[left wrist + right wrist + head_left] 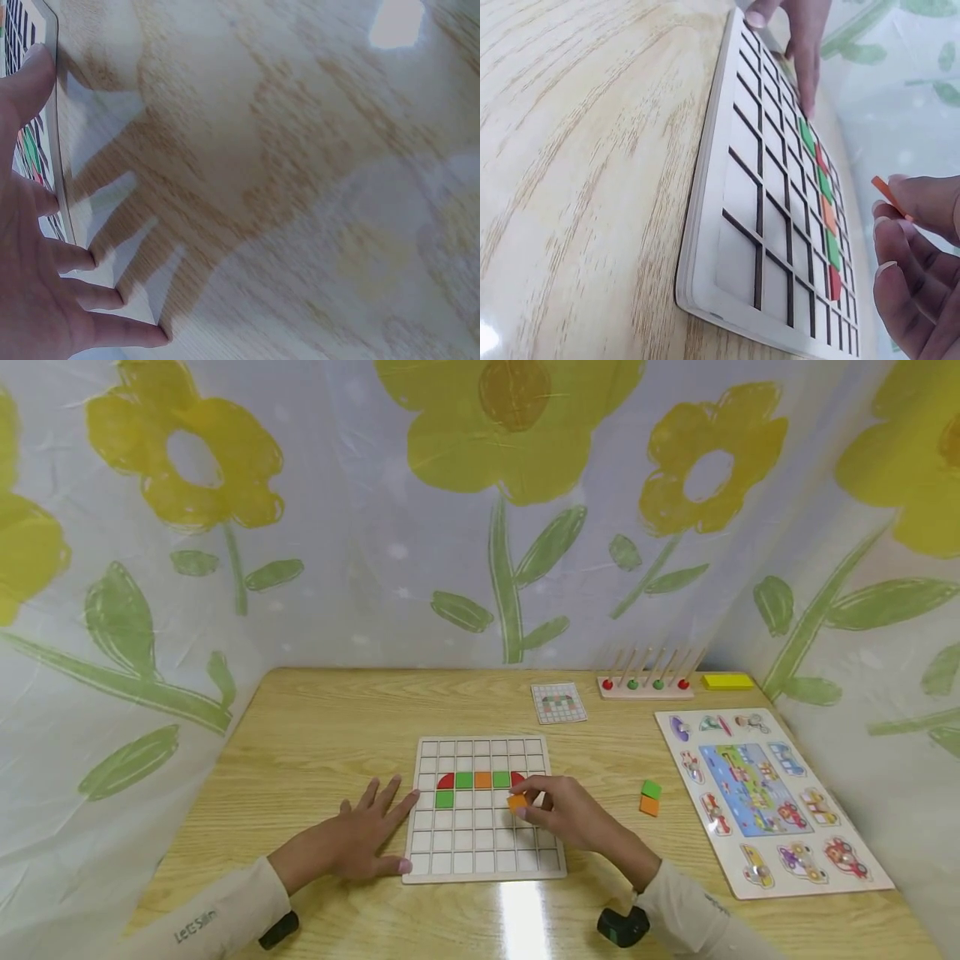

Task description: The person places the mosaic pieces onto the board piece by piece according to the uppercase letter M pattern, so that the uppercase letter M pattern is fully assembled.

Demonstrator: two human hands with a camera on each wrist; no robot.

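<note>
A white grid board (pixel 483 874) lies on the table, with red, green and orange tiles set in its cells. An orange square tile (pixel 517 802) is pinched between thumb and fingertips of my right hand (pixel 570 814), above the board's right part. The right wrist view shows this orange tile (pixel 889 196) tilted and apart from the board. My left hand (pixel 367 833) rests spread at the board's left edge, thumb and index finger touching it. A green tile (pixel 444 799) sits below the red quarter-round tile (pixel 447 781) in the grid.
Right of the board lie a loose green tile (pixel 651 789) and an orange tile (pixel 649 807). A pattern card (pixel 558 702) lies behind. Farther right are a peg stand (pixel 647 692) with beads, a yellow block (pixel 727 682) and a picture puzzle board (pixel 780 860).
</note>
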